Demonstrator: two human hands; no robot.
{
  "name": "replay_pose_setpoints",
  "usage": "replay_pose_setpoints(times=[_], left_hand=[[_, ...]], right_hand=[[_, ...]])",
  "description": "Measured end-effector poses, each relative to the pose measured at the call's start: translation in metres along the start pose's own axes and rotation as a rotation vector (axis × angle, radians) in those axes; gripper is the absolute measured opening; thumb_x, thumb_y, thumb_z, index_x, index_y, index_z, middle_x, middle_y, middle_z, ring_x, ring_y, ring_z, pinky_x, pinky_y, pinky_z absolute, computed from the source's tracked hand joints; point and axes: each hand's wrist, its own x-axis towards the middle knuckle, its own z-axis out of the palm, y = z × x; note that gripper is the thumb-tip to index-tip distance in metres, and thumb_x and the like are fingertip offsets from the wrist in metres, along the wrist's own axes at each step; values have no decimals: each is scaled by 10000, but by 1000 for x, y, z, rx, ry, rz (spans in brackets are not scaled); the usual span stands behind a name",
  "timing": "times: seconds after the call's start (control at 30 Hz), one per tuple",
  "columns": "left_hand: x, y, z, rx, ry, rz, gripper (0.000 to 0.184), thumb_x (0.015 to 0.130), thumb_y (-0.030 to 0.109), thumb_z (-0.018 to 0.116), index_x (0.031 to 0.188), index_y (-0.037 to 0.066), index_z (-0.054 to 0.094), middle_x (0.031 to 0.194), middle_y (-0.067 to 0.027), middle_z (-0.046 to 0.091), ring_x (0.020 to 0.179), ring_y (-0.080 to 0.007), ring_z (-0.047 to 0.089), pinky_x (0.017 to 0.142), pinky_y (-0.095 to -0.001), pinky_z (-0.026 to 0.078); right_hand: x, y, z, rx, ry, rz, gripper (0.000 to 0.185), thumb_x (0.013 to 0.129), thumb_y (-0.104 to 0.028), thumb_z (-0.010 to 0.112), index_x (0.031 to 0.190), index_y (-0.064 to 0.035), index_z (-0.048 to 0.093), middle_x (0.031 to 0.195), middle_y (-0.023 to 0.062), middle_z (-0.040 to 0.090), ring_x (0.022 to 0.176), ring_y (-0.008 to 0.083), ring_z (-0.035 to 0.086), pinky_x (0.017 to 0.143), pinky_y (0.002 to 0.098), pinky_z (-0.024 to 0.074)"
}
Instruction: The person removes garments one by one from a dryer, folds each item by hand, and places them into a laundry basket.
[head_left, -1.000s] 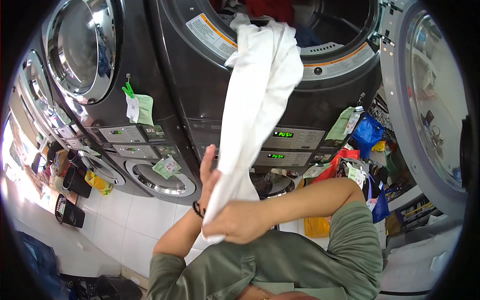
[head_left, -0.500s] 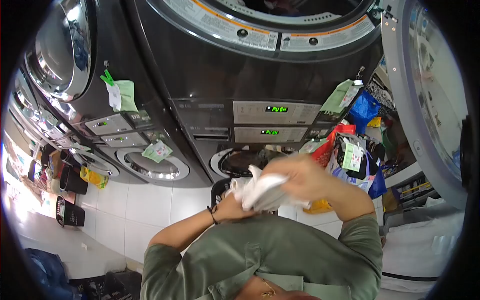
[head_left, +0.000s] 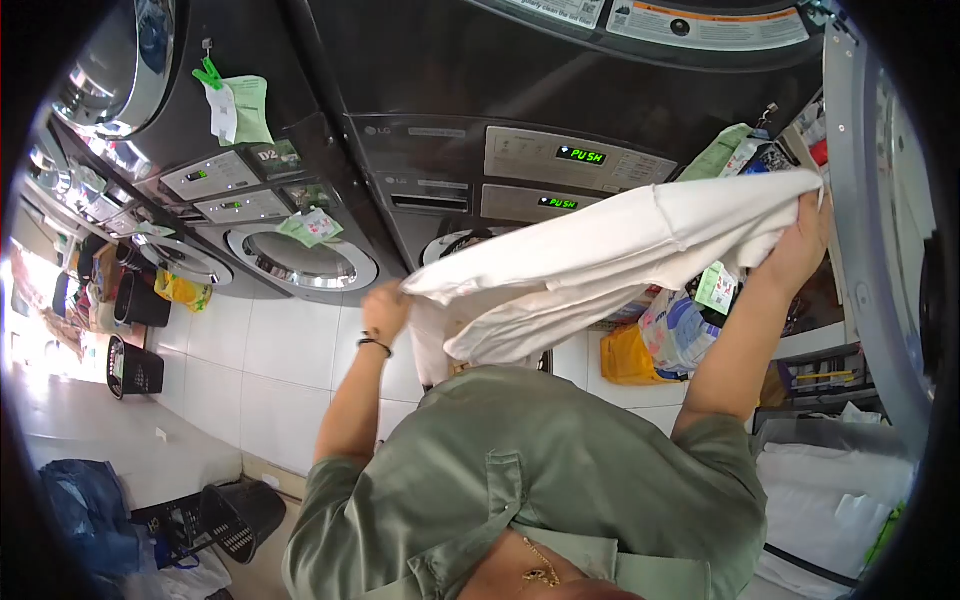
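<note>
A white cloth (head_left: 590,245), seamed like a garment, is stretched slantwise across the front of my body. At its lower left end, my left hand (head_left: 386,310) is closed on a corner. My right hand (head_left: 798,243) grips the opposite end, higher up and close to the open round door (head_left: 868,290) of the dryer. Folds hang loosely between the two hands, and the cloth hides part of the lower machine (head_left: 440,240) and what stands in front of it.
Dark stacked LG machines (head_left: 420,155) face me, with "PUSH" lit on their panels. Bags of laundry (head_left: 675,335) and a yellow bag (head_left: 630,357) sit at the right. Black baskets (head_left: 135,367) stand left. White linens (head_left: 835,490) fill a clear bin (head_left: 785,435) at lower right.
The white cloth was bunched between my hands near my chest; now it is spread out. My left hand has moved left and up, my right hand right and up.
</note>
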Motion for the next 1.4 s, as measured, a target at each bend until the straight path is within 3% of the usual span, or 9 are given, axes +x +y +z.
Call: replay_pose_setpoints(times=[0.1, 0.2, 0.3, 0.43, 0.57, 0.7, 1.0, 1.2, 1.4], left_hand=[[11, -20, -69, -35, 17, -178, 271, 869, 101, 540, 1129, 85, 616, 845, -224, 652, 784, -382, 632, 712, -449, 495], [21, -11, -152, -659, -417, -253, 176, 927, 58, 506, 1091, 33, 565, 906, 1, 592, 821, -63, 513, 724, -219, 419], [26, 16, -200, -1108, -397, 15, 174, 903, 137, 592, 1044, 40, 559, 1006, -73, 621, 920, -138, 588, 825, -305, 476], [49, 72, -166, -1883, -519, -266, 468, 919, 412, 515, 1235, 66, 519, 1203, -128, 584, 1098, -236, 566, 969, -400, 449], [-37, 12, -18, -1587, -385, -532, 823, 876, 705, 368, 1384, 59, 412, 1345, -144, 499, 1221, -306, 494, 1067, -441, 362], [-71, 10, -15, -2384, -876, -642, 1003, 802, 811, 322, 1407, 11, 353, 1402, -177, 436, 1288, -328, 424, 1097, -474, 310], [-37, -11, -34, -2290, -308, -856, 1038, 782, 829, 335, 1358, -33, 394, 1327, -165, 519, 1184, -287, 529, 1055, -448, 368], [-16, 9, -8, -1519, -479, -561, 132, 931, 95, 580, 1023, 16, 631, 1032, -66, 676, 924, -144, 626, 856, -291, 480], [-5, 48, -99, -1199, -31, -397, 185, 927, 133, 601, 1041, -10, 630, 985, -44, 665, 906, -127, 612, 849, -259, 452]], right_hand=[[13, 41, -68, -108, -66, 207, 261, 950, -144, 512, 1146, 26, 547, 999, 105, 604, 905, 185, 617, 817, 311, 494], [6, 69, -161, 150, -474, 381, 271, 952, -170, 509, 1138, 25, 539, 1006, 109, 598, 903, 191, 613, 782, 322, 503], [1, 101, -174, 884, -1051, 339, 437, 909, -416, 558, 1074, -11, 546, 892, 46, 570, 760, 151, 553, 710, 275, 476], [-67, 192, -194, -162, 106, 535, 429, 996, -346, 408, 1223, 1, 519, 1099, 110, 601, 963, 240, 604, 859, 372, 504], [-205, 196, -131, 797, -218, 1358, 710, 923, -606, 413, 1423, -105, 369, 1448, 87, 414, 1290, 276, 439, 1089, 464, 336], [-263, 242, -178, 135, -372, 1386, 531, 908, -401, 584, 1318, -78, 487, 1276, 108, 568, 1150, 273, 559, 1008, 433, 435], [-164, 209, -141, -69, -125, 1165, 435, 820, -84, 711, 1199, 23, 526, 1116, 128, 640, 1016, 245, 621, 918, 375, 488], [-148, 219, -181, -507, -387, 883, 502, 783, 25, 704, 1237, 21, 490, 1110, 129, 638, 988, 223, 621, 887, 340, 489], [-130, 137, -168, -351, -501, 563, 484, 730, 49, 702, 1180, 26, 526, 1115, 102, 631, 984, 217, 616, 883, 329, 483]])
